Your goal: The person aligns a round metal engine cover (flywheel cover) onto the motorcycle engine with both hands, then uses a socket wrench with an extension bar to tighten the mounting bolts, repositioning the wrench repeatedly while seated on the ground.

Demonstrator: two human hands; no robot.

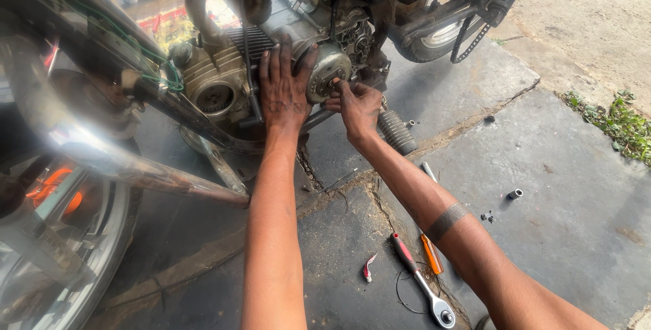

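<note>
The round flywheel (328, 69) sits on the side of the motorcycle engine (224, 79), its flat face turned toward me and slightly right, its axis running out sideways from the engine. My left hand (283, 89) lies flat with fingers spread, palm on the engine just left of the flywheel, fingertips touching its rim. My right hand (358, 106) pinches something small at the flywheel's lower edge; I cannot make out what. On the concrete floor (576, 188) I count one ratchet wrench (422, 281), one orange-handled screwdriver (432, 252) partly hidden by my right forearm, and one small socket (516, 194). The chain (475, 32) hangs at upper right.
</note>
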